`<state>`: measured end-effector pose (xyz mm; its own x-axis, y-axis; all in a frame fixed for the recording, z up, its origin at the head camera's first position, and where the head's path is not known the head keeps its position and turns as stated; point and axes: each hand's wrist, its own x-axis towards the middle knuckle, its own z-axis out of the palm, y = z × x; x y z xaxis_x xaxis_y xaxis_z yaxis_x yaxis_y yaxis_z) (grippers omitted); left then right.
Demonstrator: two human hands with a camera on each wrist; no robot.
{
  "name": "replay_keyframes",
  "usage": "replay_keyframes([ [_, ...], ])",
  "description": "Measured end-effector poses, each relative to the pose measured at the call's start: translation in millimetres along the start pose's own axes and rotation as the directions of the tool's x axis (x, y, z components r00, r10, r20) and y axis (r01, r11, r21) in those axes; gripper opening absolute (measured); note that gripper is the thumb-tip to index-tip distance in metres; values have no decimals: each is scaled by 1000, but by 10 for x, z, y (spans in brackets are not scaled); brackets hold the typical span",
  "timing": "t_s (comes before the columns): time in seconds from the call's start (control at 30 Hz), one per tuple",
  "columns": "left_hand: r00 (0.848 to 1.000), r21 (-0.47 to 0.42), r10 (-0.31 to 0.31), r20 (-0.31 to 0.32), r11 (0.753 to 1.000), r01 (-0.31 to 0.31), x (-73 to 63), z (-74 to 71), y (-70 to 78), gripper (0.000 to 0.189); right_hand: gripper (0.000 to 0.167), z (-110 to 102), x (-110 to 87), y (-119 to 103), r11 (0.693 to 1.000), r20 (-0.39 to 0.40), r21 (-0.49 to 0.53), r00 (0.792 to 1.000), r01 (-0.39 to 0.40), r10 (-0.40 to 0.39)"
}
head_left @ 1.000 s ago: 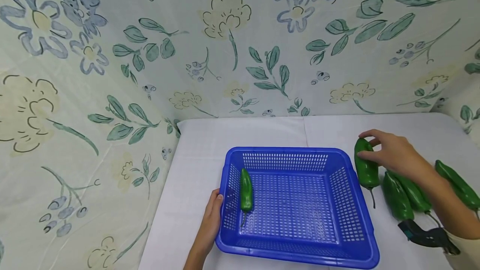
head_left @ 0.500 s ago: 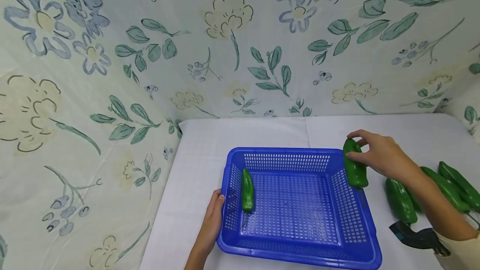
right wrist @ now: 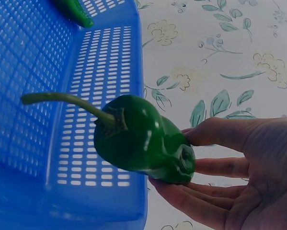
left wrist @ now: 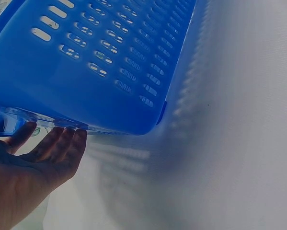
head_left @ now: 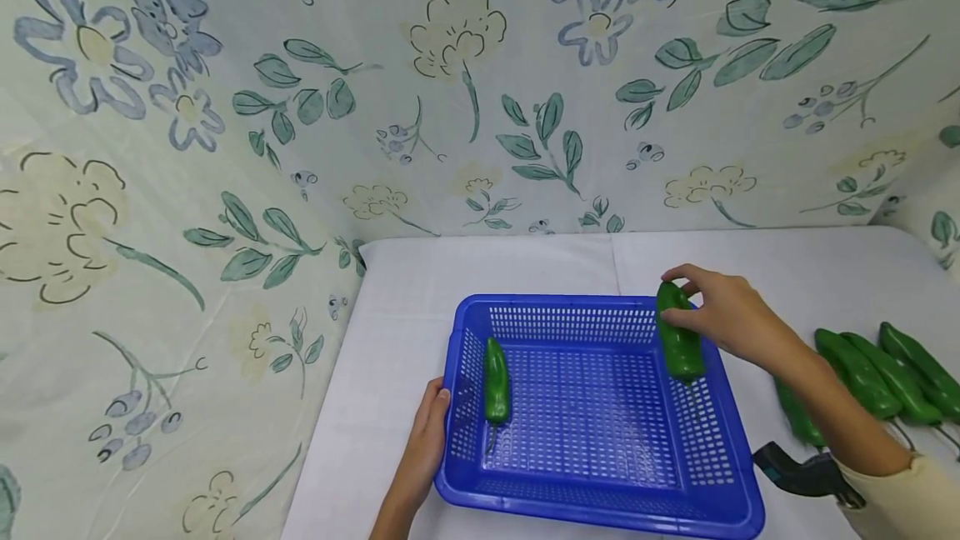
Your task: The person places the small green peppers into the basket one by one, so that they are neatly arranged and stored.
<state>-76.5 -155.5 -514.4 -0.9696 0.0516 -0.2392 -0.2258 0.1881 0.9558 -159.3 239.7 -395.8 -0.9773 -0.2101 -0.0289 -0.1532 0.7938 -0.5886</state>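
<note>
My right hand (head_left: 731, 317) pinches a large green chili pepper (head_left: 681, 344) near its tip, over the right wall of the blue plastic basket (head_left: 600, 500). The stem end points down toward the inside in the head view; in the right wrist view the curved stem (right wrist: 62, 97) reaches over the perforated wall. My left hand (head_left: 423, 436) holds the basket's left rim, its fingertips against the outer side in the left wrist view (left wrist: 50, 158). One slimmer green pepper (head_left: 496, 382) lies inside the basket along the left wall.
Several more green peppers (head_left: 862, 373) lie on the white tablecloth (head_left: 405, 273) right of the basket, some partly behind my right forearm. A black wrist strap mount (head_left: 802, 473) sits near the right sleeve. Floral fabric (head_left: 450, 107) hangs behind the table and to the left.
My right hand has carried the pepper left, from beside the basket to over its right wall. The left hand and basket stay nearly in place.
</note>
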Motion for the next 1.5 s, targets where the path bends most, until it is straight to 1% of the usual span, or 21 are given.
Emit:
replay_keyframes([
  [0.23,1000,-8,3,3,1000,-3,0,2,2,43,52,130,17,-147,998,16,60,1000,14,-15],
  [0.57,1000,-4,2,2,1000,-2,11,2,-18,43,49,318,87,-269,993,57,113,998,32,-39],
  [0.87,1000,-9,0,5,1000,0,12,0,-7,43,49,457,151,-347,991,87,124,994,49,-60],
  [1.23,1000,-16,-5,9,1000,5,1,0,-10,44,50,675,221,-415,989,141,147,990,6,-27],
  [1.5,1000,-3,-9,5,1000,9,5,2,-15,45,48,801,277,-519,985,158,167,985,41,-67],
])
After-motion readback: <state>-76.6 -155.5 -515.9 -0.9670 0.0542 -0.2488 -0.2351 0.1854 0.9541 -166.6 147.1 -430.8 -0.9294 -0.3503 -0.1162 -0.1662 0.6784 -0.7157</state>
